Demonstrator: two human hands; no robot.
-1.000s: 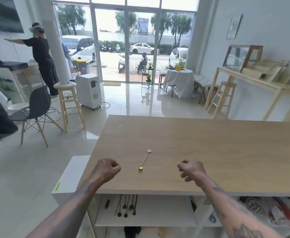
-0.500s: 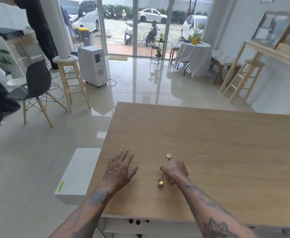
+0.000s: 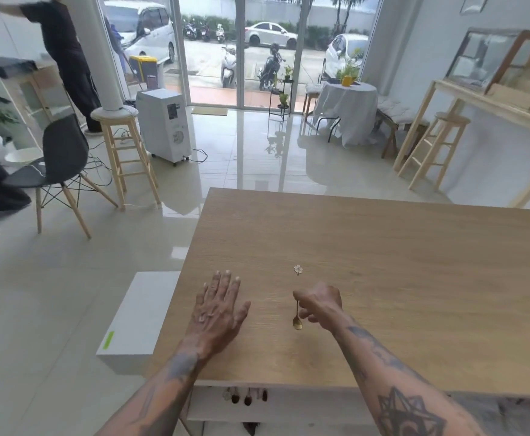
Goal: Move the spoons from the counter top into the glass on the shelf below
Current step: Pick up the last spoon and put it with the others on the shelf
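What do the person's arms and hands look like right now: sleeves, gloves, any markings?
Both forearms are bare, with no sleeves in view and no gloves. The left hand has faint marks on its back, and its forearm carries blurred grey-blue tattoos. The right hand is unmarked as far as shows; its forearm bears dark tattoos, with a bold geometric, star-like design near the elbow. No watch or bracelet is visible.

Gold spoon [image 3: 297,320] with pale flower end, light wood-grain counter top [image 3: 399,278], white shelf [image 3: 276,407].

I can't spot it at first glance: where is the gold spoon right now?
In the head view the gold spoon is pinched in the right hand, bowl toward the person, over the wooden counter top, right of the flat left hand.
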